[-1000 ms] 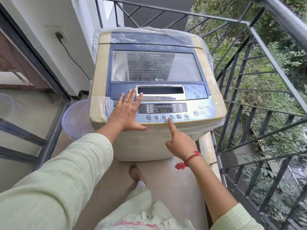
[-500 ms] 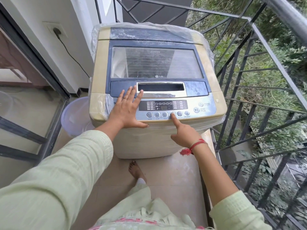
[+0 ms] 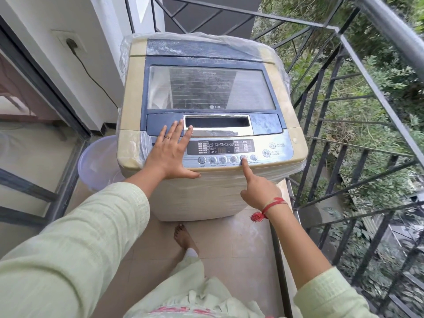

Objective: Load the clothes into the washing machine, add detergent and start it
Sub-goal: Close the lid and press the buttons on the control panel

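The washing machine (image 3: 207, 88) stands on the balcony floor (image 3: 231, 239), lid down. The right grip (image 3: 259, 191) grasps nothing: index finger straight on a round button (image 3: 244, 157), other fingers curled. The left grip (image 3: 169, 154) lies released, flat on the panel's left side. A plastic tub (image 3: 96, 161) sits beside the machine.

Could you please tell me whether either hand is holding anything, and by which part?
Nothing is held. The left hand lies flat on the washing machine; the right hand presses the control panel with one finger.
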`<state>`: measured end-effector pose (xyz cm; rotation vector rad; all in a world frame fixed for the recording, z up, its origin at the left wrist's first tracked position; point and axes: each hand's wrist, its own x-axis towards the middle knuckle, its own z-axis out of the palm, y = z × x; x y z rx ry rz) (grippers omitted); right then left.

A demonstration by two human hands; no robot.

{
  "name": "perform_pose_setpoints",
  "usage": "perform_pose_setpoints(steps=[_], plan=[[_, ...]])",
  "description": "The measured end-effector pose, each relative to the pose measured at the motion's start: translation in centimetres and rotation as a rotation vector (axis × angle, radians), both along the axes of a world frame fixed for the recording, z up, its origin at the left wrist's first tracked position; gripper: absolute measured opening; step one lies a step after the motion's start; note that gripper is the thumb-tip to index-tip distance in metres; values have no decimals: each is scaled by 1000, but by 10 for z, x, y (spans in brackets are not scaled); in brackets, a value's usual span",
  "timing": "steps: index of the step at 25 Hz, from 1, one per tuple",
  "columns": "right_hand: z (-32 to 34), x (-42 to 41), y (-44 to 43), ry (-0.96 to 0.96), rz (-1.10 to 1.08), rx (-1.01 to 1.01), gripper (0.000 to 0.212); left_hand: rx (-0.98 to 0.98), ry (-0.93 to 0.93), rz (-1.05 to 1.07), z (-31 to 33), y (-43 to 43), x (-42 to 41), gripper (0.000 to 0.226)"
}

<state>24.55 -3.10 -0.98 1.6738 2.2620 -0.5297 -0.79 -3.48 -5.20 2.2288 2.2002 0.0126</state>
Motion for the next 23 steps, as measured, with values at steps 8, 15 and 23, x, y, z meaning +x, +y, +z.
perform_pose_setpoints(steps=[8, 15, 23], plan=[[-1, 12, 13, 141, -53, -35, 83, -3, 3, 4, 1, -1, 1, 131], [1, 40, 29, 16, -126, 6, 88, 10, -3, 5, -1, 0, 1, 132], [4, 37, 42, -32, -97, -70, 89, 2, 5, 13, -1, 0, 1, 132]])
